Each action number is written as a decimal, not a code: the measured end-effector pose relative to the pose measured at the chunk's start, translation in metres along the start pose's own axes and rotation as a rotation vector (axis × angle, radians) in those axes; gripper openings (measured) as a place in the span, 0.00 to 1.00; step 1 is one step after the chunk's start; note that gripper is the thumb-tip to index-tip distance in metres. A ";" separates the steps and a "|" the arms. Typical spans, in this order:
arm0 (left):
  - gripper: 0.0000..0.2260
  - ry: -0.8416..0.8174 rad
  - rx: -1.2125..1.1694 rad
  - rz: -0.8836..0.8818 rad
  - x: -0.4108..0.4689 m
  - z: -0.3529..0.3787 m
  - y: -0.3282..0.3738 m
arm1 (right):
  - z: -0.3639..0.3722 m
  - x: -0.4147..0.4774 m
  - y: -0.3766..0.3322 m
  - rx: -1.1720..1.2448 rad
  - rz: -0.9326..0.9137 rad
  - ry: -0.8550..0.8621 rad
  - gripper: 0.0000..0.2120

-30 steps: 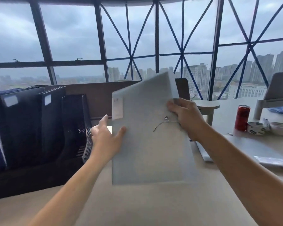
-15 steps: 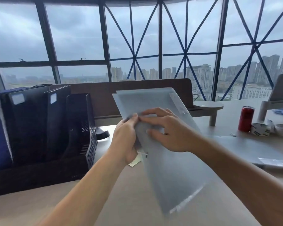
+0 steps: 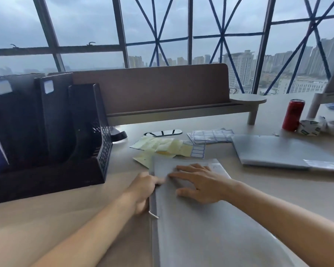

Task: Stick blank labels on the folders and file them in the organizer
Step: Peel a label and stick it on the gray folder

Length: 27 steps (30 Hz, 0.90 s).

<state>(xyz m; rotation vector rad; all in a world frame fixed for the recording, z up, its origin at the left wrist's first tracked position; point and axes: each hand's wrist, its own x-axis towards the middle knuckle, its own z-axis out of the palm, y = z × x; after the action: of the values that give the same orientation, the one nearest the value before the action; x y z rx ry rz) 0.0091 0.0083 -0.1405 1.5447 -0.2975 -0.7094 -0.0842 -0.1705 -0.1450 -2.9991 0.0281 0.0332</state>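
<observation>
Bare forearms lead to the left hand [image 3: 143, 191] and right hand [image 3: 201, 185]; nails seem short.

I'm in an office, high up in a city building. My desk [image 3: 56, 214] is a long pale worktop with a brown privacy screen [image 3: 152, 87] along its far edge, as shared workstations have. A black file organizer [image 3: 85, 139] stands at my left with dark folders [image 3: 14, 120] upright in it; sheets of blank labels [image 3: 210, 136], a grey folder [image 3: 201, 237] and a stack of more folders [image 3: 278, 151] lie on the top. Behind the screen, tall steel-framed windows [image 3: 85, 24] look out over high-rises [image 3: 239, 64].
</observation>
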 end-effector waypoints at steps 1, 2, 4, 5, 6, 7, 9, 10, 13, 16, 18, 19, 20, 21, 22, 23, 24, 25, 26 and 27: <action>0.07 0.050 0.130 0.039 0.007 -0.002 -0.002 | 0.006 0.002 0.001 -0.003 -0.009 -0.003 0.30; 0.06 0.110 0.295 0.106 0.013 -0.004 -0.004 | 0.010 0.004 0.001 -0.004 -0.014 0.000 0.30; 0.10 0.214 0.663 0.227 0.022 -0.009 -0.002 | 0.016 0.008 0.003 0.002 -0.006 0.008 0.30; 0.13 0.246 0.816 0.266 0.025 -0.011 0.000 | 0.017 0.009 0.004 0.004 -0.004 0.011 0.30; 0.16 0.272 0.929 0.295 0.029 -0.015 0.000 | 0.018 0.010 0.005 0.004 -0.007 0.017 0.30; 0.19 0.303 1.018 0.317 0.033 -0.019 0.000 | 0.018 0.012 0.007 0.002 -0.013 0.021 0.30; 0.21 0.358 1.196 0.342 0.043 -0.026 -0.002 | 0.018 0.015 0.010 0.000 -0.022 0.027 0.29; 0.22 0.380 1.273 0.351 0.047 -0.028 -0.003 | 0.017 0.017 0.012 0.000 -0.025 0.031 0.29; 0.22 0.431 1.412 0.407 0.057 -0.029 -0.001 | 0.014 0.029 0.019 0.023 -0.050 0.046 0.28; 0.18 0.481 1.438 0.451 0.065 -0.028 0.000 | 0.004 0.047 0.031 0.096 -0.038 0.076 0.22; 0.17 0.457 1.417 0.471 0.071 -0.030 -0.005 | -0.006 0.064 0.039 0.102 0.029 0.151 0.19; 0.16 0.426 1.397 0.472 0.074 -0.032 -0.009 | -0.010 0.073 0.042 0.086 0.076 0.197 0.18; 0.15 0.395 1.361 0.472 0.077 -0.034 -0.012 | -0.013 0.083 0.045 0.065 0.132 0.230 0.18; 0.14 0.373 1.320 0.471 0.078 -0.036 -0.015 | -0.015 0.093 0.047 0.039 0.190 0.245 0.18; 0.13 0.364 1.287 0.478 0.080 -0.038 -0.017 | -0.017 0.103 0.047 0.011 0.232 0.247 0.20; 0.12 0.359 1.268 0.486 0.081 -0.039 -0.018 | -0.018 0.113 0.047 -0.010 0.264 0.234 0.21; 0.12 0.353 1.253 0.495 0.082 -0.040 -0.018 | -0.019 0.122 0.045 -0.033 0.286 0.220 0.22; 0.11 0.350 1.239 0.504 0.083 -0.041 -0.018 | -0.020 0.130 0.043 -0.055 0.304 0.205 0.22; 0.10 0.350 1.224 0.514 0.084 -0.041 -0.018 | -0.021 0.137 0.040 -0.080 0.315 0.191 0.23; 0.10 0.353 1.211 0.523 0.085 -0.042 -0.018 | -0.021 0.143 0.037 -0.103 0.324 0.176 0.23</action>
<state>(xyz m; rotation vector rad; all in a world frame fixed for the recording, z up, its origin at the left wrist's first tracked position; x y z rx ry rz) 0.0956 -0.0055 -0.1816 2.5177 -0.9260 0.2740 0.0589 -0.2124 -0.1325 -3.0540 0.5461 -0.2008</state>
